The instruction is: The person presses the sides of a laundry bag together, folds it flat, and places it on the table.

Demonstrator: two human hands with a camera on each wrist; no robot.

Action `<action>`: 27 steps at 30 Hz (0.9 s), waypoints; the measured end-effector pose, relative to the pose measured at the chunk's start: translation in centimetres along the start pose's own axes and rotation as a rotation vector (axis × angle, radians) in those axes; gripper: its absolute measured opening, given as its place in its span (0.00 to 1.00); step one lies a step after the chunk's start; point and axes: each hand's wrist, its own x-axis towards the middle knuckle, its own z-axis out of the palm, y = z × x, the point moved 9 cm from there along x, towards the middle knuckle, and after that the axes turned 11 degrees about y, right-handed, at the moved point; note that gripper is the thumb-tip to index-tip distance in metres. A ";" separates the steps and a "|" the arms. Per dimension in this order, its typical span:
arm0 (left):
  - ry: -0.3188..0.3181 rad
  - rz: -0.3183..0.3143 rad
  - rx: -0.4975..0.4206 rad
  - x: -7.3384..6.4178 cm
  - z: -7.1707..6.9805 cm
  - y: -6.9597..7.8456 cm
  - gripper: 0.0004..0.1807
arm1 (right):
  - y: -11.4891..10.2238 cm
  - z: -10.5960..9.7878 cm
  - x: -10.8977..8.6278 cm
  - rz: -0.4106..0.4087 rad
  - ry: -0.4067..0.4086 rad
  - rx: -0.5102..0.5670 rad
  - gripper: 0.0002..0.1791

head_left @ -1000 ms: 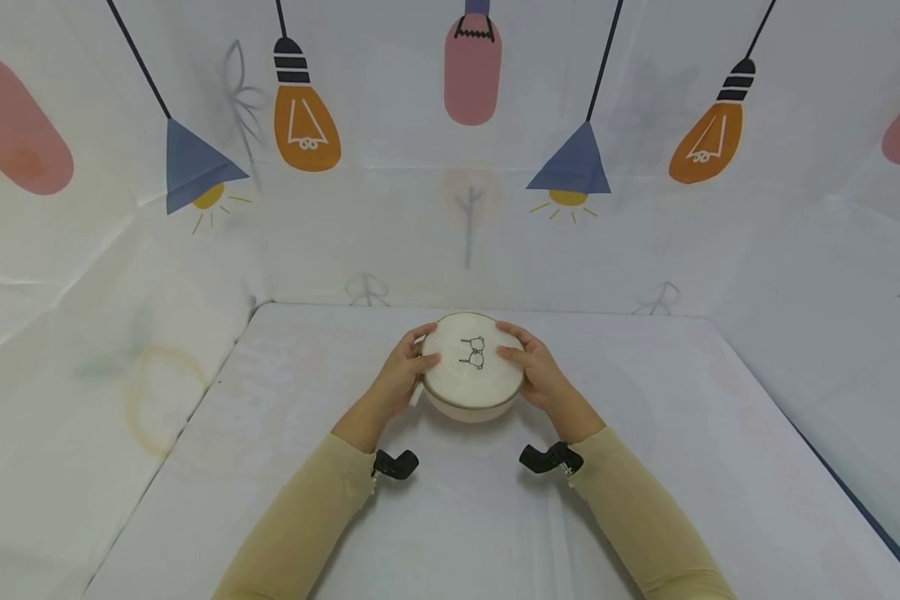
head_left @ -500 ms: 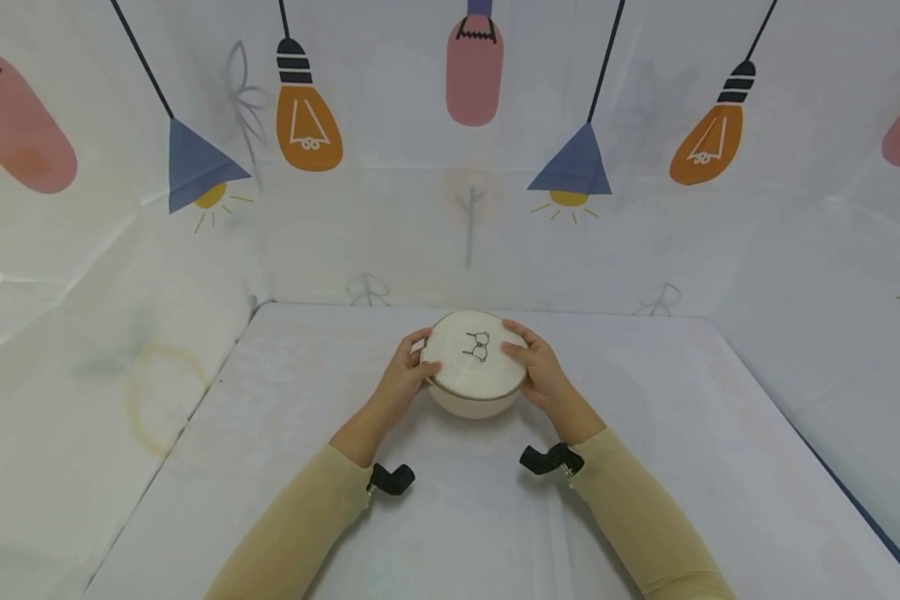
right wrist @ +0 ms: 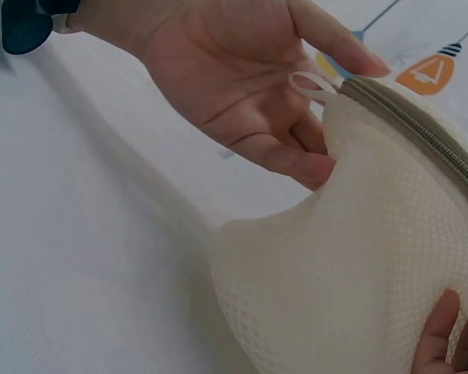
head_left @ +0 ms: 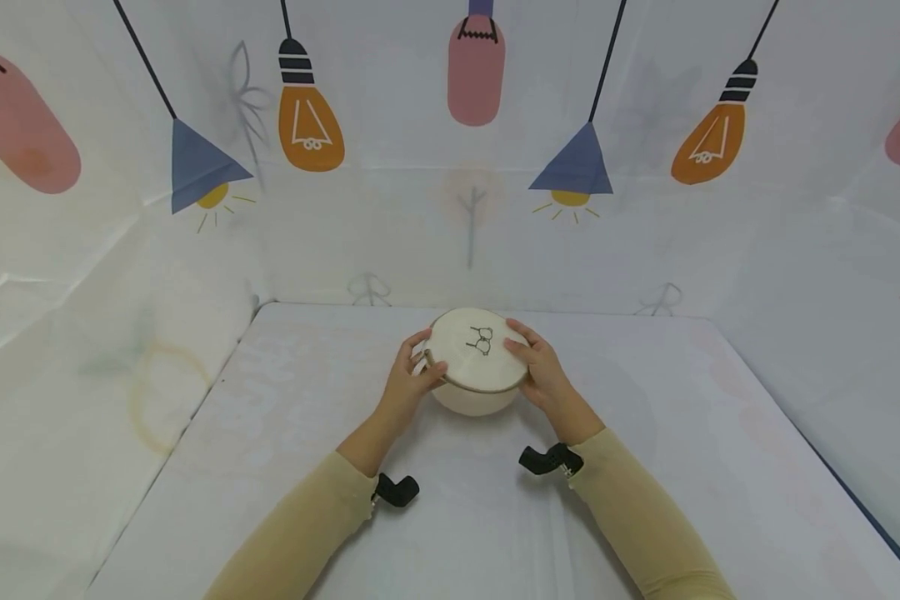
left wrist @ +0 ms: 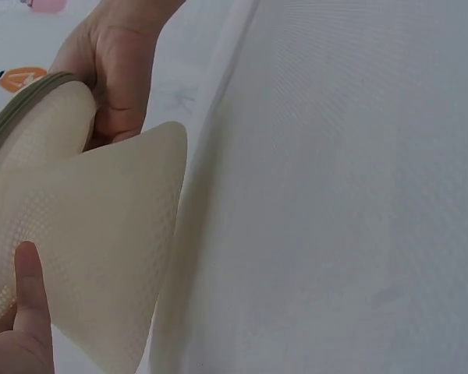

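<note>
A cream, round mesh laundry bag [head_left: 468,362] with a dark rabbit-like line print on its flat top is held up in both hands. My left hand [head_left: 405,375] pinches its left edge, thumb on the rim, near a small fabric loop [right wrist: 312,86] at the end of the zip [right wrist: 421,125]. With thumb and fingers my right hand [head_left: 543,371] grips the opposite edge. In the left wrist view, the soft mesh wall [left wrist: 101,218] bulges to a rounded corner below the zipped rim. Part of each hand's fingers is hidden behind the bag.
A white-covered table [head_left: 480,517] stretches under both arms. Behind it hangs a pale sheet [head_left: 390,217] printed with lamps and bulbs. A black camera mount sits on each wrist, such as the right one [head_left: 547,459].
The bag has shifted slightly right and away, its top turning a little. My left hand has re-set its hold along the left edge, its wrist lower in view. The right hand has barely moved.
</note>
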 end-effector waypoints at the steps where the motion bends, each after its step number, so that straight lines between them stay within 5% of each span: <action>1: 0.005 0.019 0.024 0.0 0.1 0.0 0.39 | 0.0 0.0 0.0 0.001 0.005 0.008 0.28; 8: 0.063 0.073 0.093 0.2 0.0 -0.1 0.40 | 0.3 0.1 -0.2 -0.004 0.050 -0.029 0.30; 16: 0.105 -0.019 0.016 1.0 -0.5 -0.9 0.38 | 0.7 -0.1 -0.1 -0.013 0.059 -0.191 0.28; 27: 0.102 -0.142 -0.102 1.4 -0.6 -1.5 0.37 | 0.8 -0.1 0.0 -0.033 0.008 -0.277 0.29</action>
